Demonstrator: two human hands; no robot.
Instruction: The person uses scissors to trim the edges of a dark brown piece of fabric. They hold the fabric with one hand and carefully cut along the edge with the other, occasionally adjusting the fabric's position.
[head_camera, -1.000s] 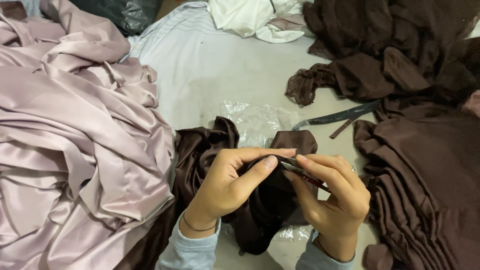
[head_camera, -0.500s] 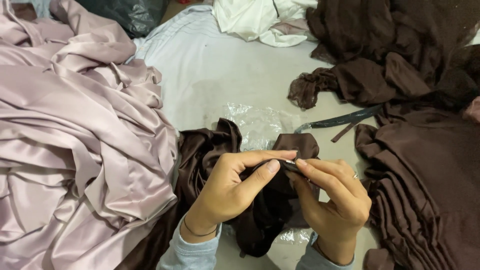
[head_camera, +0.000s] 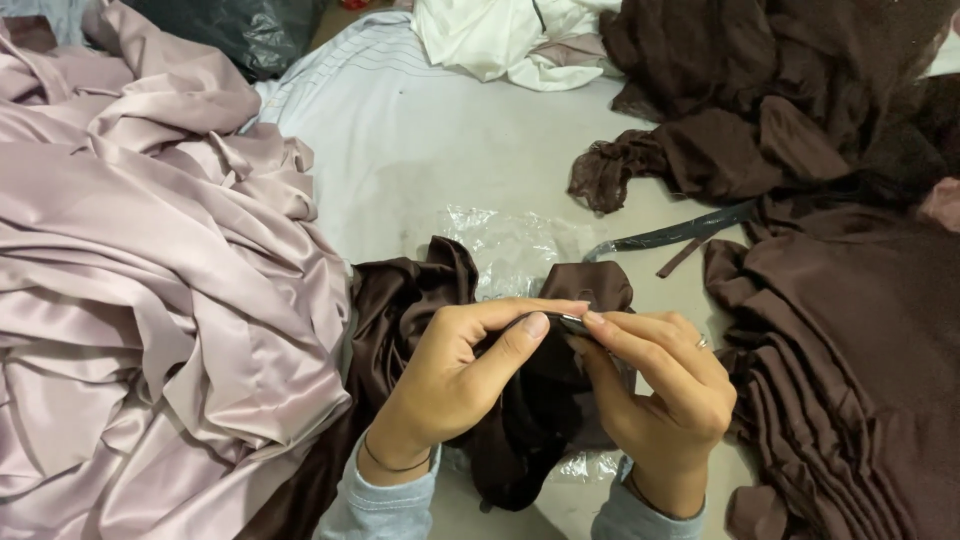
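My left hand and my right hand meet at their fingertips over a dark brown satin piece that lies in front of me. Both pinch a narrow dark edge of that fabric between thumb and forefinger, the left from the left side, the right from the right. The brown cloth hangs down between my wrists and hides most of a crinkled clear plastic bag under it. A thin band sits on my left wrist and a ring on my right hand.
A big heap of pale pink satin fills the left. Dark brown pleated fabric and brown lace pile up on the right. A dark strap lies on the pale table cover. White cloth lies at the back.
My hands stay pinched on the fabric edge and have shifted slightly lower and to the right in view. The surrounding cloth has not moved.
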